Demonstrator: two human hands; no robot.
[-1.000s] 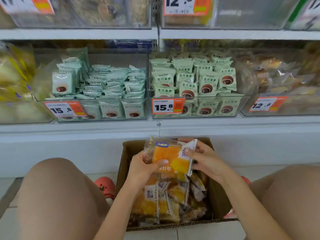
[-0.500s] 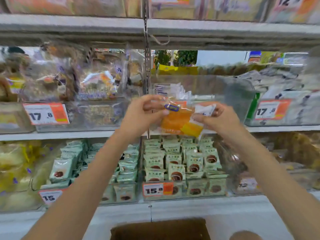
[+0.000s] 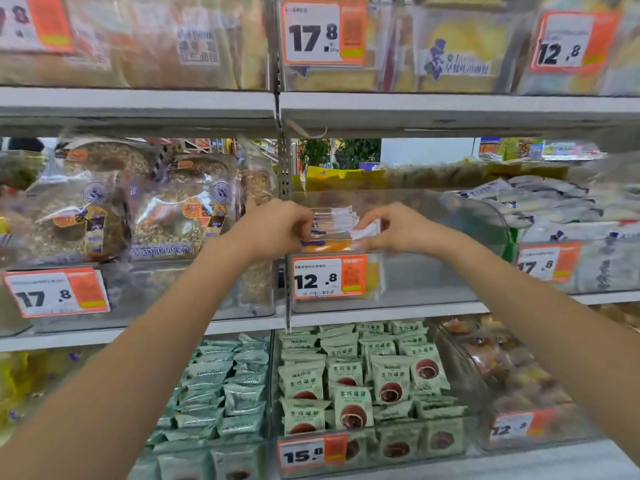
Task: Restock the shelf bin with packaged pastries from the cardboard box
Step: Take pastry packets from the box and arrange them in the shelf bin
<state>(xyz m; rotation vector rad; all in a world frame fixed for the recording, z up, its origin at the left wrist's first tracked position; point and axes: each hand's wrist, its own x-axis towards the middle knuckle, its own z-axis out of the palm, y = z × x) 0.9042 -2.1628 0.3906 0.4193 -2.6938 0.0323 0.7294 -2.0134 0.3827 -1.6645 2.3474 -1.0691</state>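
Both hands (image 3: 277, 226) (image 3: 398, 230) pinch an orange pastry packet (image 3: 332, 242) (clear wrap, white ends).

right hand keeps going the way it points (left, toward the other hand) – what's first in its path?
Likely the pastry pack itself, which the right hand already pinches at its white end over the clear bin. Past that, the left hand on the pack's other end. Depth is hard to judge.
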